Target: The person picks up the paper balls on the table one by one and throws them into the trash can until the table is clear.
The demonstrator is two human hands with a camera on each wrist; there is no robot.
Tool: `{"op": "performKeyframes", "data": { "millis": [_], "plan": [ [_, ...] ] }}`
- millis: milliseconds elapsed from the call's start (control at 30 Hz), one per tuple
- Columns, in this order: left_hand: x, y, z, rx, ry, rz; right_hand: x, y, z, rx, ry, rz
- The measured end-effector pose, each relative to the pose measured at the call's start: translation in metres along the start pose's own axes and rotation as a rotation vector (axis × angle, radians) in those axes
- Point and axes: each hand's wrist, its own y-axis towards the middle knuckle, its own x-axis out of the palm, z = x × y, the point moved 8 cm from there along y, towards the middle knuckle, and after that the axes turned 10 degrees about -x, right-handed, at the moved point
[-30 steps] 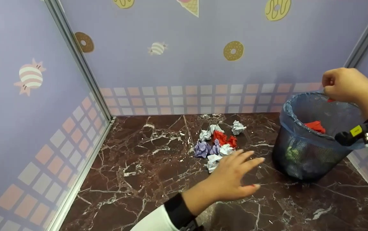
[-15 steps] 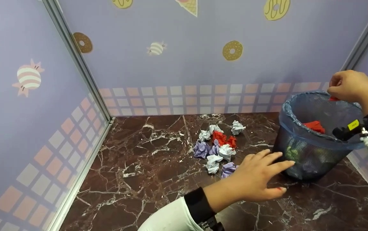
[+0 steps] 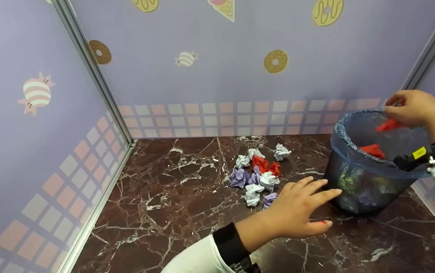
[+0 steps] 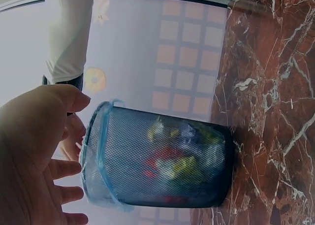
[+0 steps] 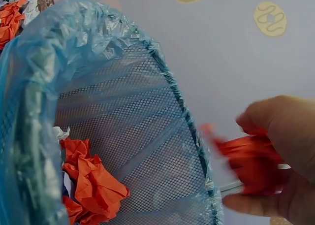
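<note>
My right hand (image 3: 410, 108) is over the rim of a mesh wastebasket (image 3: 372, 189) lined with a blue bag. A crumpled red paper (image 3: 390, 124) is just below its fingers; in the right wrist view this paper (image 5: 253, 166) is blurred between parted thumb and fingers, while the hand is sharp. Another red paper ball (image 5: 96, 188) lies inside the basket. My left hand (image 3: 297, 206), fingers spread and holding nothing, hovers left of the basket. Beside it are crumpled purple (image 3: 239, 177), white (image 3: 252, 194) and red (image 3: 260, 163) papers on the marble-patterned surface.
The brown marble-patterned tabletop (image 3: 171, 227) stretches left and front of the papers. A patterned purple wall (image 3: 217, 76) stands behind, with side panels left and right. One white paper ball (image 3: 281, 152) lies a little apart toward the wall.
The red paper under my right hand has dropped lower and shows more. My left hand went right toward the basket, then slightly back left, uncovering a purple paper.
</note>
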Motion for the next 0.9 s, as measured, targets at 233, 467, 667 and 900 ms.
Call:
{"op": "performKeyframes", "data": {
  "millis": [233, 467, 667, 900],
  "plan": [
    [0.001, -0.006, -0.017, -0.03, -0.025, 0.003, 0.01, -0.003, 0.0, 0.018, 0.02, -0.059],
    [0.004, -0.022, -0.054, -0.124, -0.1, 0.013, 0.01, 0.006, -0.035, -0.07, 0.085, -0.037],
    [0.01, -0.044, -0.099, -0.238, -0.158, 0.045, 0.02, 0.017, -0.084, -0.191, 0.112, -0.001],
    [0.022, -0.081, -0.154, -0.379, -0.189, 0.066, 0.062, 0.022, -0.144, -0.328, 0.101, -0.006]
  ]
}}
